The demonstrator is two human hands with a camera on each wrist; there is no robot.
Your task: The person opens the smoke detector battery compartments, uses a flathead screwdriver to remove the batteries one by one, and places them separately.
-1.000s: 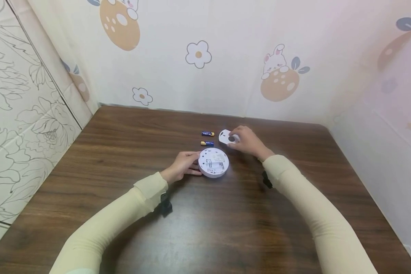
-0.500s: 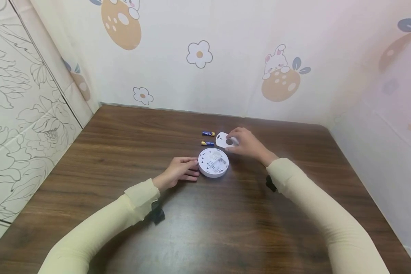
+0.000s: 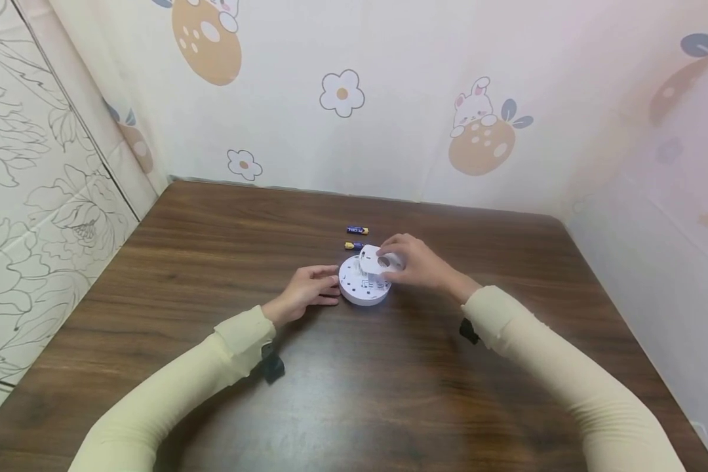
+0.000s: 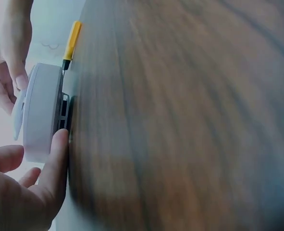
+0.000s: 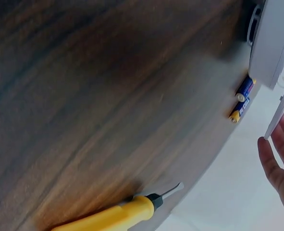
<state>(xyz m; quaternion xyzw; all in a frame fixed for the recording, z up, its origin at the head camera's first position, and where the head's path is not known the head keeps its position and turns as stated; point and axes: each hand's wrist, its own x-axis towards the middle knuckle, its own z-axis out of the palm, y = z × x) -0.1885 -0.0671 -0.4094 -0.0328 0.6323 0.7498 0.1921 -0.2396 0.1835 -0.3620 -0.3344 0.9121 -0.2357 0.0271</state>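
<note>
A round white device [image 3: 360, 288] resembling a smoke alarm lies on the table, its recessed inner face turned up. Over its upper right part, my right hand [image 3: 415, 263] pinches a thin white plate [image 3: 370, 257] with a round hole; the plate is tilted and covers some of that face. My left hand [image 3: 307, 292] stays at the device's left side with relaxed fingers, and in the left wrist view its fingertips are at the device's edge. Behind the device lie two blue and yellow batteries, one [image 3: 357, 230] fully seen, the other [image 3: 353, 246] partly behind the plate.
A yellow-handled screwdriver [image 5: 113, 215] lies on the table, seen in both wrist views but not in the head view. Brown wood tabletop [image 3: 354, 393] surrounds the hands. A patterned curtain [image 3: 401, 137] hangs along the far edge.
My right hand has carried the plate left and nearer, from beside the batteries to over the round device. My left hand has eased back slightly from the device's side.
</note>
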